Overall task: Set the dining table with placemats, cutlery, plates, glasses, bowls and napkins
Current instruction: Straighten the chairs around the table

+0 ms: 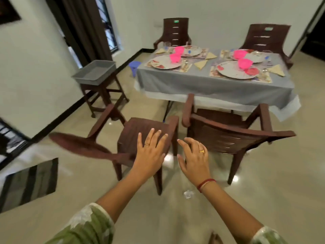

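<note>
Beyond the chairs [228, 136] the tabletop [193, 74] looks fully laid; left hand [149, 153] and right hand [195, 160] hover open, empty; shoving the chairs could snag the cloth [219, 90].

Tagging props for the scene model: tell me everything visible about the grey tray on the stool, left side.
The grey tray is a shallow rectangular bin that looks like plastic, with low sloping walls and a thicker rim. The part of its inside that shows holds nothing. It sits roughly level on a dark brown wooden stool and overhangs the stool's top. It stands apart from the dining table, to its left, close to the white wall. Only the stool touches it. The edges are slightly blurred.
</note>
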A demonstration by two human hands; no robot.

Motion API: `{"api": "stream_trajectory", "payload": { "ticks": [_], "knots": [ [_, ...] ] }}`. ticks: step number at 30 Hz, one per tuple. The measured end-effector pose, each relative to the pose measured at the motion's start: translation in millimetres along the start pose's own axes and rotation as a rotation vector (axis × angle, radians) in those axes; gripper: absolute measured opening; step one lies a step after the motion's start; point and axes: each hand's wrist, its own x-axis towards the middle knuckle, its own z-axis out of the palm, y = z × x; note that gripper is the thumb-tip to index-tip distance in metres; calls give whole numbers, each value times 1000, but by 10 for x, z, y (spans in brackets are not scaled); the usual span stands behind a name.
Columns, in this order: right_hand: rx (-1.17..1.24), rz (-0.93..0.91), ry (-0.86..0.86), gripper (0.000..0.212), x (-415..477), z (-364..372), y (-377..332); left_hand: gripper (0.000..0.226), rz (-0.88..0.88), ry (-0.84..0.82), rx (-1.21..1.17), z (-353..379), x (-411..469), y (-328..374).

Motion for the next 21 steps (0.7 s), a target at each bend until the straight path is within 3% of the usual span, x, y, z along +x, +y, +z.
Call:
{"api": "stream_trajectory", "payload": {
  "ticks": [4,7,11,14,21],
  "knots": [
    [88,-112,-84,52,-46,278,-1117,84,-118,-1,16,-198,-894,-952],
    [153,-197,-209,63,59,472,-1855,79,-239,-106,49,-266,-1404,-1672],
    [96,-240,-447,76,259,769,-2480,70,-371,-228,11,-178,-1688,-2368],
    [-48,-201,-544,77,455,1087,-2826,73,-346,-251,7,-59,-1629,-2780],
    [-276,-95,-604,25,867,1658,-3152,78,-44,-406,83,346,-889,-3771]
  ]
}}
